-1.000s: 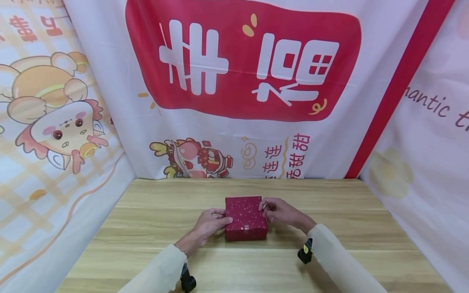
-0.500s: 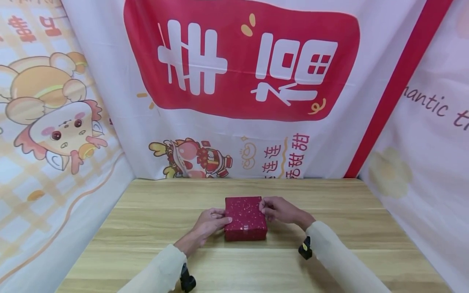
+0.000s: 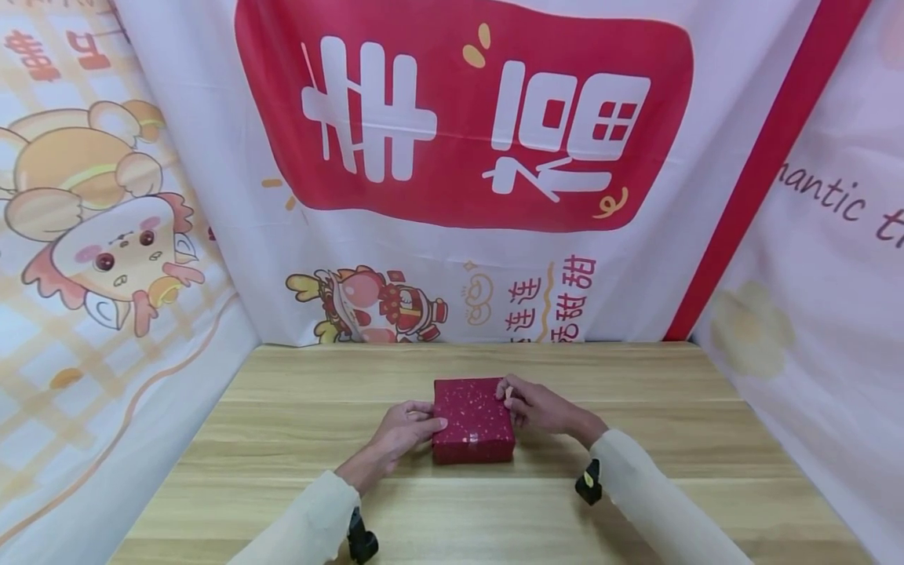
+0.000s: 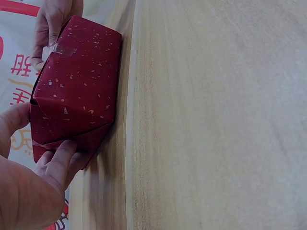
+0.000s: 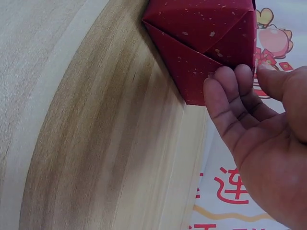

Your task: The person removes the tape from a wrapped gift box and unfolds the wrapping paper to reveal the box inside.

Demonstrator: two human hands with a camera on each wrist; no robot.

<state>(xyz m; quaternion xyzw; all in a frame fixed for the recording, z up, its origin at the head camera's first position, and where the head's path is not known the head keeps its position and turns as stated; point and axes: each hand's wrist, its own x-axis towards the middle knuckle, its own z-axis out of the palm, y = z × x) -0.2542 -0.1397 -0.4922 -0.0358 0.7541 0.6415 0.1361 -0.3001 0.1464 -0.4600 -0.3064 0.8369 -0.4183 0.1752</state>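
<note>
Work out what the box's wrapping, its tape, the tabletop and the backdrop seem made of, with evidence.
Wrapping: probably paper, low sheen with pale flecks; crisp folds show at the ends.
Tape: likely clear plastic film; it glints and the red shows through.
Tabletop: smooth wood or wood-look laminate; the grain alone leaves it open.
Backdrop: seemingly thin printed fabric, dull; it hangs in soft creases.

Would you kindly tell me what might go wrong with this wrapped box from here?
The folded end flap beside the right hand might crease or spring loose, as its fold lies right by the fingertips. The clear tape on the near top edge of the red gift-wrapped box could peel if tugged. With the left hand at the opposite end, uneven pressure might slide the box across the wood-grain table.
</note>
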